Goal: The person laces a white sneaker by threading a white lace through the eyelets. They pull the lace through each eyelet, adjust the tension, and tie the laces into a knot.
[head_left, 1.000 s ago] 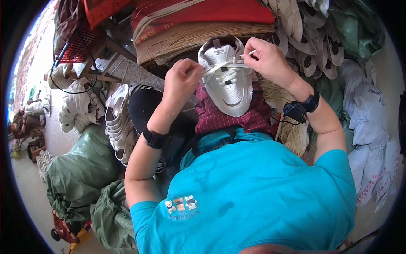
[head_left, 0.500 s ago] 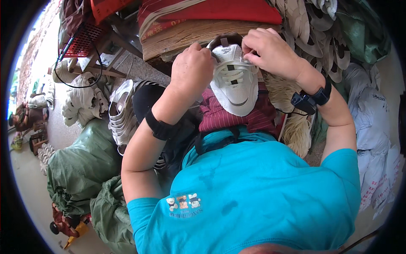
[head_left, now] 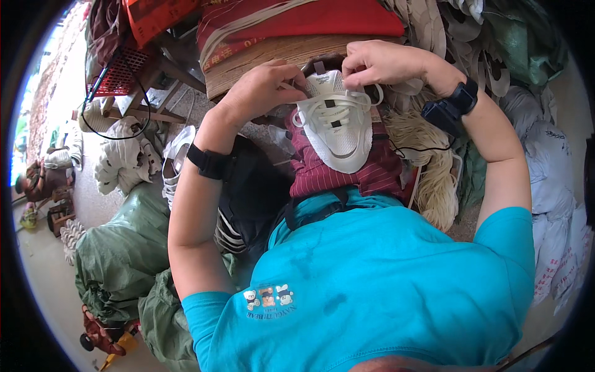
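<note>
You are lacing a white shoe upper (head_left: 335,127) resting on your lap. Your left hand (head_left: 263,90) and right hand (head_left: 378,62) each pinch its laces at the top; tightening evenly likely comes next.

Your one view comes from a fisheye camera on your head, looking steeply down over your chest. Your forearms rise from the lower edge, and your hands and a white shoe (head_left: 336,127) sit close, upper centre. Edges curve toward the dark rim.
</note>
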Tool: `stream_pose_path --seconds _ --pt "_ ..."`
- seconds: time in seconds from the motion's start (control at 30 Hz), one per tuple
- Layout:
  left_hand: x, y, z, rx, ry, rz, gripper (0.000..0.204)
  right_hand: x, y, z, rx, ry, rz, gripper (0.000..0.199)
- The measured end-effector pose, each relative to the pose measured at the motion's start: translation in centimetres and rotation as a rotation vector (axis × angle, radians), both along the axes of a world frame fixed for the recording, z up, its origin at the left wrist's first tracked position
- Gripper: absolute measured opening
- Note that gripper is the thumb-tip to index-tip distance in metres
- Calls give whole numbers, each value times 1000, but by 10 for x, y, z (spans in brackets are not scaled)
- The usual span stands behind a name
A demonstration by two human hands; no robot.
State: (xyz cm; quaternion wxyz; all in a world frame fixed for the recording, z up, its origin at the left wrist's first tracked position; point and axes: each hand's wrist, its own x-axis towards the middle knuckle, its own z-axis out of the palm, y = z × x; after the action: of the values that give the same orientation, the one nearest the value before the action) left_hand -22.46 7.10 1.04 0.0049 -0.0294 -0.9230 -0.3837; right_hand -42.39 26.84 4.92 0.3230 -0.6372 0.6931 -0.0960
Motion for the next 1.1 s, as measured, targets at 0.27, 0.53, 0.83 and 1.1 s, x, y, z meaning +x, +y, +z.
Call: stream_pose_path --seconds 0.27,0.53,0.83,1.1 --pt "-9 23 -33 23 157 263 20 12 -1 -31 32 -290 -486 23" --pt "-4 50 5 441 273 393 16 43 -20 -10 -308 -681 -690 23" --pt "121 -53 -42 565 314 925 19 35 14 -68 -410 -362 -860 42" --pt "290 -83 -184 568 108 1320 20 36 20 -72 -115 -965 -847 27"
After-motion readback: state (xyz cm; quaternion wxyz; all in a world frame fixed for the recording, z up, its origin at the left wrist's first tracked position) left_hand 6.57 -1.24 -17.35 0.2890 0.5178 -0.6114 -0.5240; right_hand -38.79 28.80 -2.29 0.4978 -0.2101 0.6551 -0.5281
